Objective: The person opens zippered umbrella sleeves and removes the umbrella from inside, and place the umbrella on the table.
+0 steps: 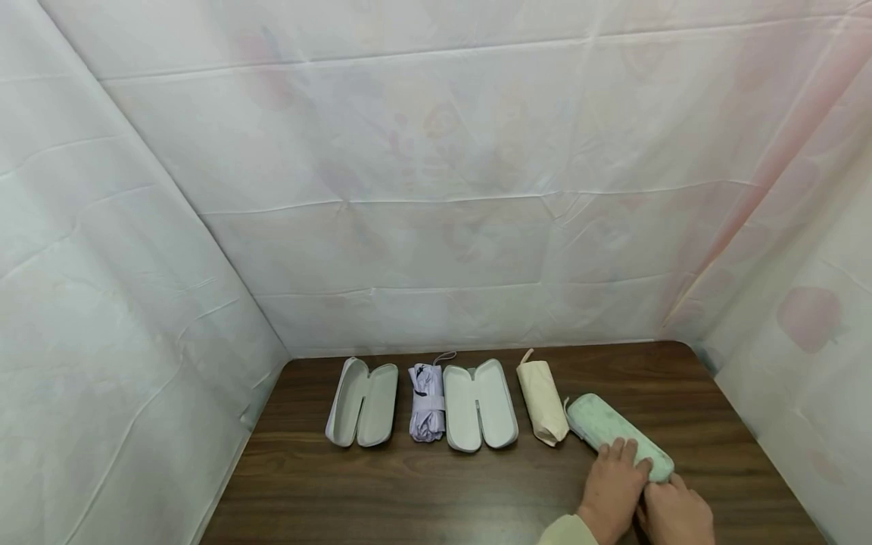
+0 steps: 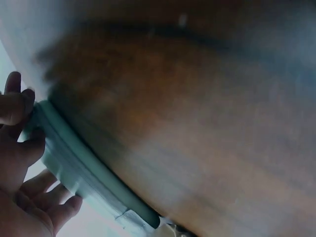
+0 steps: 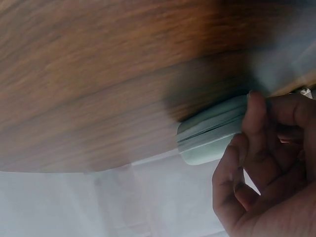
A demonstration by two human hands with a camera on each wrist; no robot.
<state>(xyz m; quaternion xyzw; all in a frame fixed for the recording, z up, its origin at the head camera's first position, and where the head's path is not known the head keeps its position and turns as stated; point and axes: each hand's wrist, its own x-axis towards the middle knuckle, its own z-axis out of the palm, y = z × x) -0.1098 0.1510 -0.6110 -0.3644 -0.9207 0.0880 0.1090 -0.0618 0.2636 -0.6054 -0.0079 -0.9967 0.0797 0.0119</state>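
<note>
A light green, zip-up glasses case [image 1: 616, 431] lies slanted on the right part of the table, and its lid looks closed. My left hand [image 1: 616, 481] holds the near part of it, fingers over the top and thumb by the near end. In the left wrist view the zipper band runs along the side of the glasses case [image 2: 94, 173]. At the near end my right hand [image 1: 677, 511] pinches at the zipper with thumb and finger; the pull itself is hidden. The right wrist view shows those fingertips against the zipper seam of the glasses case [image 3: 210, 129].
On the brown wooden table [image 1: 436, 492], left of the green case, are a cream cloth pouch [image 1: 543, 401], an opened white case [image 1: 463, 409], a folded lilac umbrella [image 1: 428, 405] and another opened case [image 1: 377, 409]. White sheets [image 1: 436, 250] hang behind and at both sides.
</note>
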